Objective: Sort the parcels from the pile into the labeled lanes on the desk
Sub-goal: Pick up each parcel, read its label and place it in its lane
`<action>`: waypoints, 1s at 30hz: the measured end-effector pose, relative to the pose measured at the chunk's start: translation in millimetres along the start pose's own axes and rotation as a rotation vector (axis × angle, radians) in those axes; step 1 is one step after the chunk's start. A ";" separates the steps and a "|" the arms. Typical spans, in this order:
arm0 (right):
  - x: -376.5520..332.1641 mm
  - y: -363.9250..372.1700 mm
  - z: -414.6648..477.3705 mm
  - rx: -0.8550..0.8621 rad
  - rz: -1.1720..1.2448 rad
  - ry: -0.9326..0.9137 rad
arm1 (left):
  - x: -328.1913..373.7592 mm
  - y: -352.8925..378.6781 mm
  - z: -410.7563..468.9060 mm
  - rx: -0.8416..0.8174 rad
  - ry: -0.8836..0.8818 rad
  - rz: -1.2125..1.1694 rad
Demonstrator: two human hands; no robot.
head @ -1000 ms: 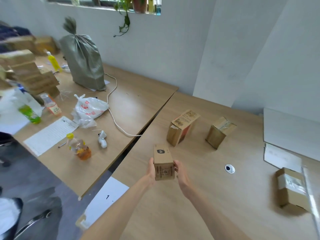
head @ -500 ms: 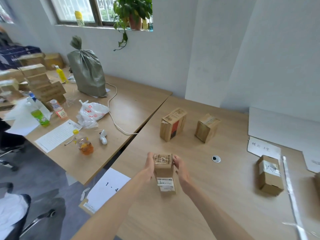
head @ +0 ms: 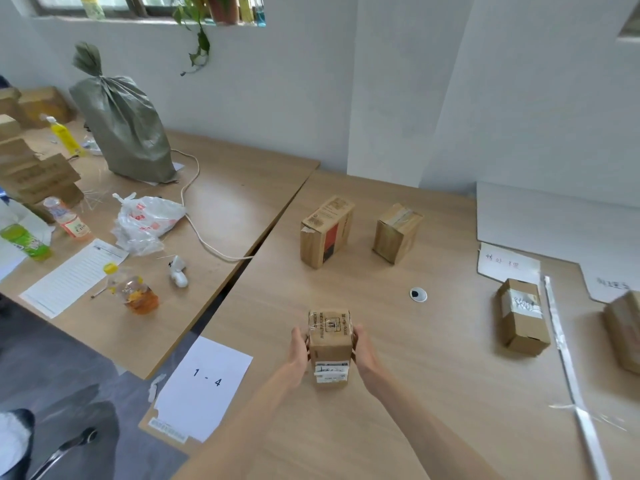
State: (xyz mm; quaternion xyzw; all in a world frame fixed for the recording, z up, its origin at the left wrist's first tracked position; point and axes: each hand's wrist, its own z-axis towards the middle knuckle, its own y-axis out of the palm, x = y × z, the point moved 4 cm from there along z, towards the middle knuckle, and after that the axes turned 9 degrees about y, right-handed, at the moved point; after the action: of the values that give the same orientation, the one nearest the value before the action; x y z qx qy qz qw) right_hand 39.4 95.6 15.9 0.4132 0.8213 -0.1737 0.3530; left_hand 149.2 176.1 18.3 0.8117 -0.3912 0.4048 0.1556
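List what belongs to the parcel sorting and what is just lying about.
Job: held parcel, gripped by left hand and right hand; red-panelled parcel; taped parcel; white-labelled parcel; lane sheet marked 1 - 4; handwritten lane sheet.
Lying about: green sack; white plastic bag; orange drink bottle; lined paper; white cable.

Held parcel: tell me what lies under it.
Under the held parcel is the wooden desk. The left hand and right hand grip its sides. Its underside is hidden, and so is whether it touches the desk.
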 end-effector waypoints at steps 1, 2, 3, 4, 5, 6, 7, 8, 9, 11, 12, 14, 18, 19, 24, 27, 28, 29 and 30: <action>8.6 0.2 4.2 0.019 0.007 0.028 | -7.7 2.0 2.1 -0.004 -0.033 -0.008; 16.7 0.2 9.8 0.036 0.023 0.043 | -15.0 3.8 5.2 -0.006 -0.052 -0.017; 22.8 0.4 16.0 0.043 0.046 0.054 | -21.5 6.2 9.0 -0.016 -0.069 -0.027; 27.3 1.4 22.3 0.040 0.071 0.066 | -27.7 7.5 14.0 -0.034 -0.084 -0.034; 29.6 1.8 25.7 0.030 0.087 0.081 | -29.4 9.0 14.6 -0.044 -0.093 -0.032; 30.4 2.3 28.3 0.029 0.094 0.098 | -29.2 9.2 15.7 -0.053 -0.103 -0.021; 30.6 2.3 32.4 0.040 0.103 0.116 | -26.0 9.4 17.2 -0.057 -0.101 -0.006; 30.2 1.9 36.6 0.052 0.108 0.129 | -16.8 9.3 13.1 -0.066 -0.115 0.002; 29.3 1.2 40.9 0.050 0.101 0.143 | -6.6 9.0 8.2 -0.077 -0.130 0.008; 21.8 -1.7 47.4 0.042 0.040 0.168 | -5.6 4.6 21.7 -0.080 -0.150 0.009; 16.2 -3.1 49.9 0.048 0.004 0.187 | -7.8 1.9 32.6 -0.084 -0.187 0.021; 1.4 -5.8 51.3 0.055 -0.069 0.218 | -11.0 -1.9 57.6 -0.108 -0.254 0.079; -7.3 -14.4 63.4 0.099 -0.154 0.324 | -1.0 -7.2 75.0 -0.230 -0.398 0.189; -4.6 -17.9 68.9 0.110 -0.164 0.356 | 1.7 -8.9 77.4 -0.236 -0.409 0.229; 16.4 -26.2 87.6 0.067 -0.114 0.412 | -5.8 -12.6 87.5 -0.250 -0.410 0.259; 31.7 -28.0 95.9 0.047 -0.069 0.415 | -17.5 -9.5 90.1 -0.247 -0.395 0.191; 35.6 -27.8 97.6 0.052 -0.054 0.427 | -22.8 -8.6 92.1 -0.244 -0.395 0.196; 40.8 -26.8 99.6 0.054 -0.040 0.448 | -25.9 -7.7 93.5 -0.235 -0.390 0.214; 43.7 -23.6 99.0 0.050 -0.029 0.464 | -27.5 -7.0 96.1 -0.220 -0.364 0.228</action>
State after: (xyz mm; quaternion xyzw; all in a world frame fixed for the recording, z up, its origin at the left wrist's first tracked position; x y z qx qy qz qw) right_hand 45.7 48.7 -84.2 0.4389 0.8816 -0.0995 0.1420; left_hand 195.9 139.9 -62.7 0.8002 -0.5435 0.2216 0.1233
